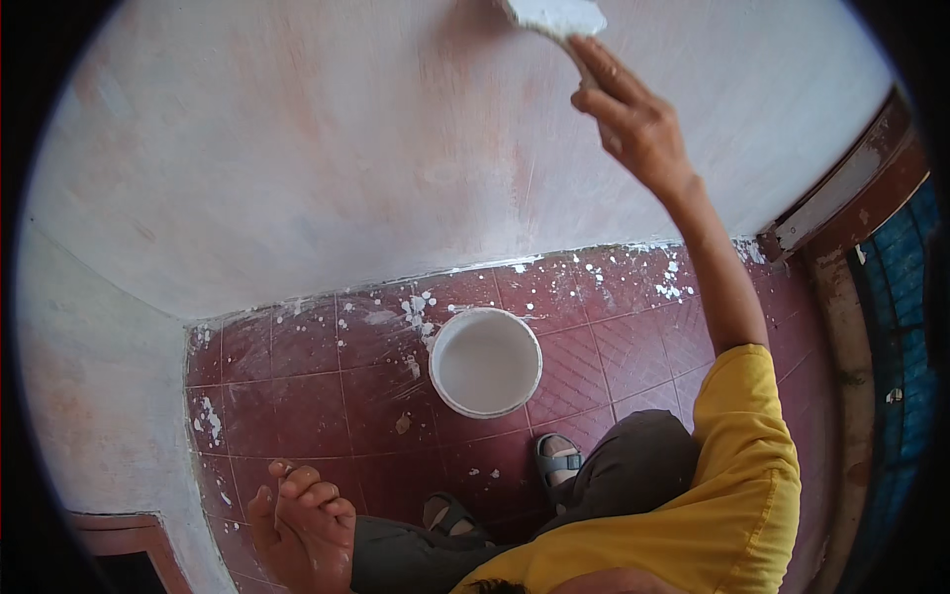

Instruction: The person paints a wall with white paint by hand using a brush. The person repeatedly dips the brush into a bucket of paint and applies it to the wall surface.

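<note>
My right hand (634, 122) is raised at the upper right, gripping the handle of a paintbrush (557, 16) whose head is coated in white paint and lies against or close to the wall (356, 126). The wall carries streaky white paint with pinkish patches showing through. My left hand (308, 520) is at the lower left, palm up with its fingers loosely curled, and holds nothing; paint specks mark its skin. Between my hands, near the foot of the wall, a round white bucket (486, 362) stands on the floor with whitish liquid inside.
Red floor tiles (282, 416) are spattered with white paint, mostly along the wall. My sandalled feet are just below the bucket. A side wall (96, 371) meets the main wall at left, with a brown frame (119, 523) low down. At right are a wooden frame (861, 178) and blue-green panels (902, 260).
</note>
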A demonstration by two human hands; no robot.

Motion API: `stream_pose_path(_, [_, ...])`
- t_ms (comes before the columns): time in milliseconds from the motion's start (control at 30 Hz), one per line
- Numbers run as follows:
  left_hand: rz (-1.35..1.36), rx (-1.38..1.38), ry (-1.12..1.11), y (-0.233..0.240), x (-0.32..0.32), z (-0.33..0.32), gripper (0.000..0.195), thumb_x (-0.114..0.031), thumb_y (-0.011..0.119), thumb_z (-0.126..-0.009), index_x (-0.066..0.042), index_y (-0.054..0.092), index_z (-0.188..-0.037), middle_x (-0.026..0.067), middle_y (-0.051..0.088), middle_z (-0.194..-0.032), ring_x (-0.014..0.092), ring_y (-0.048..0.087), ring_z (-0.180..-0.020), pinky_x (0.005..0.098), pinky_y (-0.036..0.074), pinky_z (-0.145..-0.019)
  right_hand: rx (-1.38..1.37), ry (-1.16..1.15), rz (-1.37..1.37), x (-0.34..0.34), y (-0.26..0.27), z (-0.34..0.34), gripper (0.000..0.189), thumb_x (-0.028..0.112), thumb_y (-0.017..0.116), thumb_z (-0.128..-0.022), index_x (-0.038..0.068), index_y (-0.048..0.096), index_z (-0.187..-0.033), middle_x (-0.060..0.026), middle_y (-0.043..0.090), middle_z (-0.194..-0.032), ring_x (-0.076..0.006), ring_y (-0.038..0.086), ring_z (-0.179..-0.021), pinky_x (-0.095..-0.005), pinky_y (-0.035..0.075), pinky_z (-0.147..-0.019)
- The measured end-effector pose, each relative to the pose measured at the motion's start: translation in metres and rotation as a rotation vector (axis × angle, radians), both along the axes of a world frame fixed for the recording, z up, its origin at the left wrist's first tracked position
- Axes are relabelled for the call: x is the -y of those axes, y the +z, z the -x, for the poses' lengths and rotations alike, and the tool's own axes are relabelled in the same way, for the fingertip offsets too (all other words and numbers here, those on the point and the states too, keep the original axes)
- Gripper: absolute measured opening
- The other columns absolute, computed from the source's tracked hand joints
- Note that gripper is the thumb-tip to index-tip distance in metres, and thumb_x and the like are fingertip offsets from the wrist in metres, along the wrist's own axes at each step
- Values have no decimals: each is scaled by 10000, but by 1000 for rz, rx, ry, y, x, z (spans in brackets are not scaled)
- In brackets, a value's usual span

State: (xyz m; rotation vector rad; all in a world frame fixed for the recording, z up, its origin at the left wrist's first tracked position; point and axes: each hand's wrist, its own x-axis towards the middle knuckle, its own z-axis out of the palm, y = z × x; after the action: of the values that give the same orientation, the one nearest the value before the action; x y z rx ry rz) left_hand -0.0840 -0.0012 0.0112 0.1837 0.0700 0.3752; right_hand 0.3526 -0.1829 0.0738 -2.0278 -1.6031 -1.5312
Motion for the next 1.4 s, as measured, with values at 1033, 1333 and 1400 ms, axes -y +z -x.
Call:
stream_pose_path(1033, [-21,10,-25,-3,-1,0,347,-271,282,-962,-64,377,-1223,59,464,-1099,204,457,-1068,380,326,-957,-782,80,479,34,-100,5,136,-84,577,-680,31,537,-740,-136,535,-1222,-287,615,-939,-347,539,-739])
stream_pose_path(1333, [16,-4,18,3,3,0,336,-274,301,-961,-64,389,-1208,64,474,-1087,200,461,-1053,378,328,-950,-140,79,6,12,17,14,164,-28,597,-721,94,557,-824,-79,535,-1235,-290,594,-998,-320,547,-750])
stream_pose_path(1400, [8,-8,4,2,2,-1,329,-270,310,-961,-66,393,-1206,58,475,-1087,196,460,-1051,377,328,-948,-150,88,-33,11,1,7,185,-28,600,-717,103,548,-837,-73,494,-1280,-281,566,-1051,-321,544,-773])
